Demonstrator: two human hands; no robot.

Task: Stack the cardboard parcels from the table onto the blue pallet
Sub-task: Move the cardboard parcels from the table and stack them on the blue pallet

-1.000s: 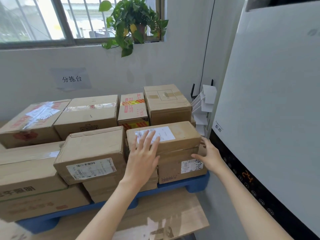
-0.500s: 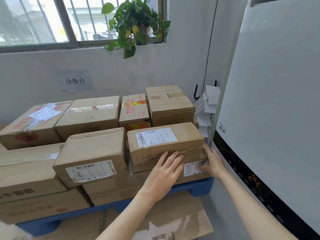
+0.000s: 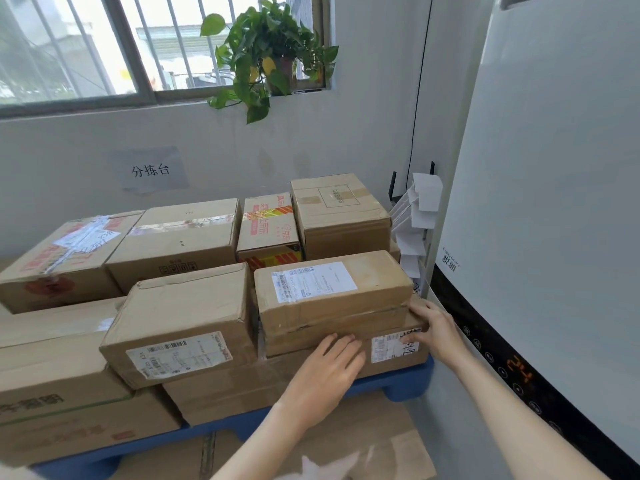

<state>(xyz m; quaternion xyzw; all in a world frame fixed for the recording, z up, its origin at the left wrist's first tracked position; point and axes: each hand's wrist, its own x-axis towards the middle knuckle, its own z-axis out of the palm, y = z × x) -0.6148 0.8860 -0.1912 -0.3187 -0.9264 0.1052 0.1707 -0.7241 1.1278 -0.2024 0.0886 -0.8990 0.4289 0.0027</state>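
The left hand (image 3: 329,368) lay flat, fingers straight, against the front of the lower parcel (image 3: 388,351) at the right front corner of the blue pallet (image 3: 398,384), while the right hand (image 3: 438,336) held that parcel's right end, thumb on top and fingers curled over its front label. On it sat the labelled parcel (image 3: 332,289) (white slip facing up), just beside a white appliance (image 3: 554,202); behind stood more parcels (image 3: 173,237), and a potted plant (image 3: 266,53) on the windowsill.
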